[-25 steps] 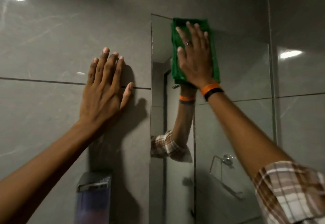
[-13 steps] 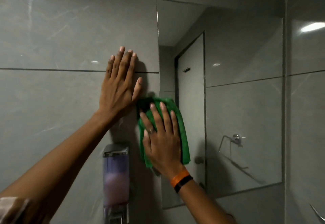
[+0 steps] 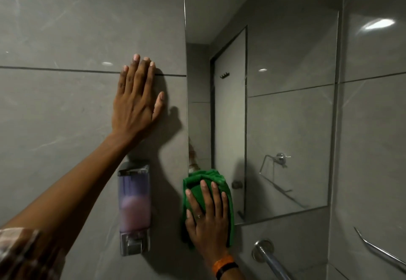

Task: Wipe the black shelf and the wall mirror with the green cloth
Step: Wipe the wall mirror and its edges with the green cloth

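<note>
The wall mirror (image 3: pixel 285 104) is a tall frameless pane set in grey tiles. My right hand (image 3: pixel 207 220) presses the folded green cloth (image 3: pixel 228 191) flat against the mirror's lower left corner, overlapping onto the tile below. My left hand (image 3: pixel 138 99) lies flat and open on the tiled wall left of the mirror, fingers pointing up. The black shelf is not in view.
A soap dispenser (image 3: pixel 134 207) with pale liquid hangs on the wall under my left arm. A chrome grab bar (image 3: pixel 272 260) juts out below the mirror, and another metal rail (image 3: pixel 380 251) runs at the lower right. The mirror reflects a door and a towel ring.
My right hand has slid the green cloth down the mirror's left edge from the top to the bottom corner. The view has tilted downward. My left hand stays on the wall.
</note>
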Demonstrator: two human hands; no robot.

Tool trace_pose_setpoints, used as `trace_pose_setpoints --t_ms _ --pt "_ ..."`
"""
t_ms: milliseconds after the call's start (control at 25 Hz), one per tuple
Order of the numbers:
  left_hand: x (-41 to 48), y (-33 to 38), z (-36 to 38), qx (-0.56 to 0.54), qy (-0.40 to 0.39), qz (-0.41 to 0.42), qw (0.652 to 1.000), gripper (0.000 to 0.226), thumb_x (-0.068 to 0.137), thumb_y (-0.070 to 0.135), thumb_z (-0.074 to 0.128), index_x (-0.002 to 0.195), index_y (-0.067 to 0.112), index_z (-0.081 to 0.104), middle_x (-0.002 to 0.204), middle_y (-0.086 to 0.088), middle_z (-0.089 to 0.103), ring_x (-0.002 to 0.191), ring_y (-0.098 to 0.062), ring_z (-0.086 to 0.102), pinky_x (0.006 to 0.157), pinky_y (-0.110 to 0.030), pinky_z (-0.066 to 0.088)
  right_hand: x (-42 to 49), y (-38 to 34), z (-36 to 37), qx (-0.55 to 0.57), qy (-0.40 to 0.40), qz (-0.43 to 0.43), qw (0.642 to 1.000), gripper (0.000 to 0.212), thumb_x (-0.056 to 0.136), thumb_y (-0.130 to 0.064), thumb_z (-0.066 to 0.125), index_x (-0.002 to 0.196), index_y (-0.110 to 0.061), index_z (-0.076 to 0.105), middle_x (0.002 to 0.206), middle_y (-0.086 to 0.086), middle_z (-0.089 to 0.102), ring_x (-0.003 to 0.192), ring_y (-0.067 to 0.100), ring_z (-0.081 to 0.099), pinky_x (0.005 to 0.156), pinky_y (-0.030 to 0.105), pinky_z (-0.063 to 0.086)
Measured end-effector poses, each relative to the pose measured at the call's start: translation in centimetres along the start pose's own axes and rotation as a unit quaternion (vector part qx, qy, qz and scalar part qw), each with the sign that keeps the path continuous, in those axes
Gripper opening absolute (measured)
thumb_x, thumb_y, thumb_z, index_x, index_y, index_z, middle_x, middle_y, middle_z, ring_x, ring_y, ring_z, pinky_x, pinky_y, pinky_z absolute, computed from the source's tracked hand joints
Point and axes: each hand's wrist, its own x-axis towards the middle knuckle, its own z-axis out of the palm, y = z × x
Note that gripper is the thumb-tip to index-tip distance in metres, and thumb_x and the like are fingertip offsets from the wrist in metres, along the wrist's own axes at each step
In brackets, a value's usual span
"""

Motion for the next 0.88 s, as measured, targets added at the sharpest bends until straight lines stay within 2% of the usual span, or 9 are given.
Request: trace_pose_setpoints --t_ms 80,160,240,320,360,520,680,800,880 --pt "0.0 0.1 -0.1 -0.001 0.003 -0.001 1.000 0.072 0.106 0.047 0.021 0.161 0.001 0.015 0.169 -0.020 0.012 0.158 -0.032 0.006 0.129 -0.042 0.000 -3.0 2.9 0.6 0.010 0.013 0.019 1.000 0.054 0.100 -0.038 0.035 0.154 -0.040 0.033 0.162 0.005 0.033 0.156 0.027 0.017 0.127 0.048 0.014" --pt "0.0 0.1 -0.1 -0.003 0.008 0.002 1.000 0.072 0.105 0.046 0.022 0.161 0.001 0.015 0.169 -0.020 0.012 0.158 -0.032 0.006 0.129 -0.042 0.000 -5.3 6.8 0.9 0.000 0.039 0.068 0.997 0.047 0.102 -0.036 0.031 0.146 -0.032 0.044 0.161 0.008 0.033 0.152 0.032 0.025 0.124 0.050 0.019" --pt "-0.1 0.1 0.1 -0.004 0.013 0.002 1.000 0.072 0.105 0.046 0.023 0.161 0.001 0.016 0.169 -0.020 0.013 0.158 -0.032 0.006 0.129 -0.043 0.001 -5.7 10.2 0.6 -0.003 0.056 0.180 0.982 0.046 0.103 -0.032 0.032 0.144 -0.020 0.050 0.160 0.014 0.034 0.149 0.039 0.031 0.122 0.055 0.024" --pt "-0.2 0.1 0.2 -0.002 0.017 0.003 1.000 0.072 0.106 0.047 0.023 0.161 0.002 0.016 0.169 -0.020 0.013 0.158 -0.032 0.006 0.129 -0.045 0.003 -4.7 11.9 0.3 0.017 0.077 0.297 0.952 0.048 0.102 -0.026 0.034 0.144 -0.009 0.052 0.158 0.020 0.038 0.148 0.043 0.031 0.120 0.059 0.027" --pt "-0.2 0.1 0.3 -0.001 0.015 0.002 1.000 0.072 0.106 0.047 0.022 0.161 0.002 0.015 0.169 -0.020 0.013 0.158 -0.032 0.006 0.129 -0.046 0.004 -4.2 12.2 0.3 0.022 0.086 0.329 0.940 0.048 0.102 -0.025 0.034 0.144 -0.007 0.052 0.158 0.022 0.039 0.149 0.043 0.031 0.120 0.059 0.027" --pt "0.0 -0.1 0.3 -0.004 0.017 0.002 1.000 0.072 0.105 0.047 0.023 0.161 0.002 0.015 0.169 -0.019 0.013 0.158 -0.032 0.005 0.129 -0.046 0.004 -3.1 13.5 1.0 0.024 0.119 0.361 0.924 0.048 0.105 -0.026 0.032 0.144 -0.005 0.052 0.157 0.023 0.040 0.148 0.042 0.033 0.118 0.056 0.028" --pt "-0.1 -0.1 0.6 0.000 0.029 0.008 1.000 0.072 0.106 0.047 0.023 0.161 0.003 0.015 0.170 -0.019 0.012 0.158 -0.031 0.005 0.130 -0.044 0.002 -1.5 19.6 0.0 0.038 0.157 0.449 0.879 0.051 0.104 -0.027 0.032 0.144 -0.002 0.050 0.154 0.029 0.041 0.145 0.047 0.034 0.117 0.058 0.028" --pt "0.0 -0.1 0.7 0.001 0.031 0.005 1.000 0.073 0.106 0.049 0.021 0.161 0.003 0.014 0.170 -0.018 0.012 0.158 -0.030 0.003 0.130 -0.044 0.001 -0.5 24.2 -1.1 0.042 0.170 0.455 0.873 0.058 0.102 -0.031 0.027 0.144 0.002 0.048 0.152 0.033 0.040 0.143 0.051 0.035 0.120 0.055 0.022" --pt "0.0 -0.1 0.6 -0.001 0.032 0.006 0.999 0.073 0.105 0.049 0.021 0.161 0.002 0.015 0.169 -0.019 0.013 0.158 -0.030 0.004 0.130 -0.045 0.003 0.5 26.2 -1.5 0.019 0.178 0.447 0.876 0.058 0.103 -0.033 0.026 0.144 0.001 0.048 0.150 0.032 0.044 0.138 0.051 0.042 0.117 0.055 0.026"
